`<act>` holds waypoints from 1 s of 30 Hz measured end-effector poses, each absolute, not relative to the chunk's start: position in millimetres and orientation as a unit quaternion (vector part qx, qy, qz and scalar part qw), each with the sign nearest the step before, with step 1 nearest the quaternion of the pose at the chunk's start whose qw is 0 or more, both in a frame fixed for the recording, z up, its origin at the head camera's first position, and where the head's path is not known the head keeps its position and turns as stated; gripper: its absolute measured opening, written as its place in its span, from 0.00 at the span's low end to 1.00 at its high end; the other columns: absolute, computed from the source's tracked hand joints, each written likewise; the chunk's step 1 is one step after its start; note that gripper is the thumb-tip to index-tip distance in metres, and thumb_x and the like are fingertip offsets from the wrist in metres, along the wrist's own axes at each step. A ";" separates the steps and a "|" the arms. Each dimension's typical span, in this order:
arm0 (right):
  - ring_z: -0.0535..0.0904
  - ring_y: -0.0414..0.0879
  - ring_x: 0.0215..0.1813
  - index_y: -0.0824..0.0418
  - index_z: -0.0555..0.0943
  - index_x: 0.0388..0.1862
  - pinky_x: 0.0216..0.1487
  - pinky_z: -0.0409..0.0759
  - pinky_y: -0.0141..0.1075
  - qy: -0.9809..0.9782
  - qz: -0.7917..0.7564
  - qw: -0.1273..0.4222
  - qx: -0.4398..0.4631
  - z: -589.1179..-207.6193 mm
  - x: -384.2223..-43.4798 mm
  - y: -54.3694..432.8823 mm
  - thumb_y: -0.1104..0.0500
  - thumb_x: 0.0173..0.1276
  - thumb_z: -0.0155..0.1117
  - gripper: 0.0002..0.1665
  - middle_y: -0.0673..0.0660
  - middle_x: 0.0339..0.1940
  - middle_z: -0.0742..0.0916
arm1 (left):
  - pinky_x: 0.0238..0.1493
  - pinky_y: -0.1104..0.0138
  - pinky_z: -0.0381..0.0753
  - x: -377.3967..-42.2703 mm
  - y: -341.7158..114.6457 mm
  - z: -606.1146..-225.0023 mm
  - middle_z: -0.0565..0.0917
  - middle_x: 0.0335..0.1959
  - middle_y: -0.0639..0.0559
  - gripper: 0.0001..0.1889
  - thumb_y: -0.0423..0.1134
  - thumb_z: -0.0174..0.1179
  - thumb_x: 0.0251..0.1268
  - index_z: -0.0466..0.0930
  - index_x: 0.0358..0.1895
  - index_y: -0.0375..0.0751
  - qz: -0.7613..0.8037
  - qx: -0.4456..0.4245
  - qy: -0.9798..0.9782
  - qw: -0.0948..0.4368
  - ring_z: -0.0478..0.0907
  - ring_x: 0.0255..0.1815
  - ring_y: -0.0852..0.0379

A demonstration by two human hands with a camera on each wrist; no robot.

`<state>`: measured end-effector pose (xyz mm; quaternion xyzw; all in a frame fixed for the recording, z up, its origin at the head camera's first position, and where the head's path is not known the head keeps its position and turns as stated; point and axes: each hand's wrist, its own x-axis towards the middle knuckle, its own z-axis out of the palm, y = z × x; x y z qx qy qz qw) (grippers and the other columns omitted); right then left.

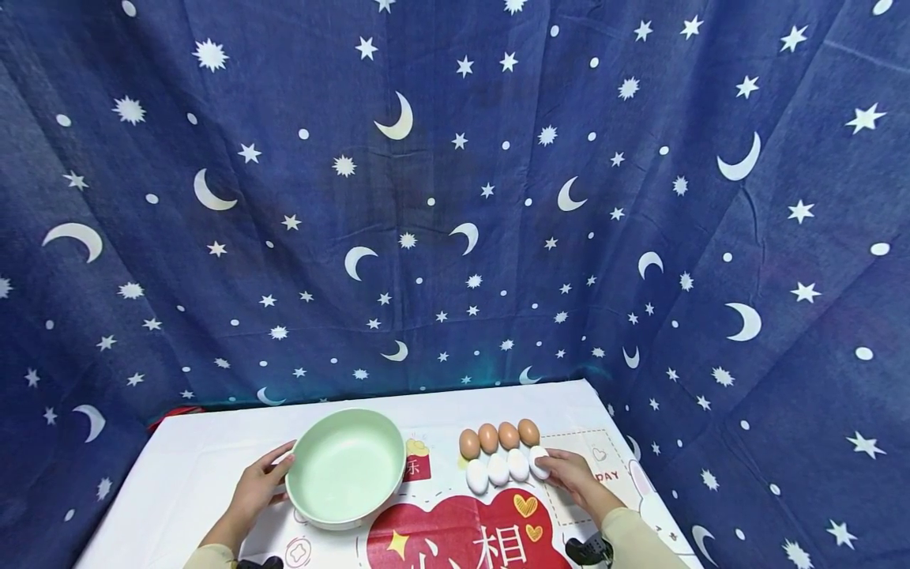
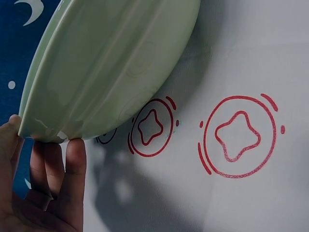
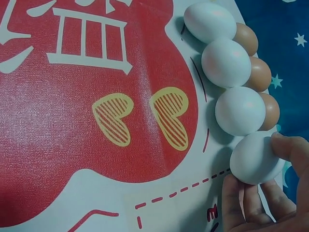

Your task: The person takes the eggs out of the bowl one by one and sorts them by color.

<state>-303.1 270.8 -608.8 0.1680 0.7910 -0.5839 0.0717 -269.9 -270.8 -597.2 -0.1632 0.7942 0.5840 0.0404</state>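
Observation:
A pale green round bowl [image 1: 346, 466] is on the left of the table, its inside bare. My left hand [image 1: 257, 488] grips its left edge, thumb at the rim and fingertips [image 2: 76, 152] under the outer wall in the left wrist view. To the right, several white eggs [image 1: 498, 469] lie in a row in front of a row of brown eggs [image 1: 508, 435]. My right hand [image 1: 569, 476] pinches the rightmost white egg [image 3: 257, 158] between thumb and fingers. That egg still lines up with the others in its row.
A white tablecloth [image 1: 213, 450] with a large red printed patch [image 1: 455, 529] covers the table. Dark blue curtains [image 1: 426, 205] with moons and stars hang behind and at the sides. Something red [image 1: 178, 412] shows at the back left corner.

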 end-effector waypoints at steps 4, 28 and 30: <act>0.84 0.44 0.41 0.77 0.74 0.61 0.46 0.87 0.39 0.791 -0.583 0.068 0.173 -611.7 -304.3 270.9 0.60 0.61 0.70 0.33 0.65 0.47 0.87 | 0.31 0.67 0.88 -269.6 -270.7 -597.3 0.76 0.38 0.45 0.29 0.47 0.55 0.74 0.64 0.72 0.37 0.580 -0.161 0.797 0.041 0.80 0.34 0.61; 0.82 0.42 0.36 0.75 0.76 0.59 0.37 0.84 0.31 0.804 -0.563 0.056 0.185 -618.1 -309.5 270.2 0.60 0.59 0.72 0.32 0.62 0.41 0.88 | 0.31 0.67 0.87 -268.0 -268.9 -594.1 0.75 0.38 0.45 0.30 0.49 0.55 0.74 0.64 0.72 0.38 0.582 -0.163 0.795 0.045 0.78 0.34 0.61; 0.83 0.42 0.36 0.76 0.76 0.59 0.37 0.84 0.31 0.805 -0.563 0.054 0.183 -617.5 -309.2 270.1 0.60 0.59 0.71 0.32 0.62 0.41 0.88 | 0.31 0.67 0.87 -267.9 -268.9 -594.0 0.75 0.38 0.45 0.29 0.48 0.55 0.75 0.64 0.72 0.38 0.581 -0.164 0.796 0.045 0.78 0.34 0.61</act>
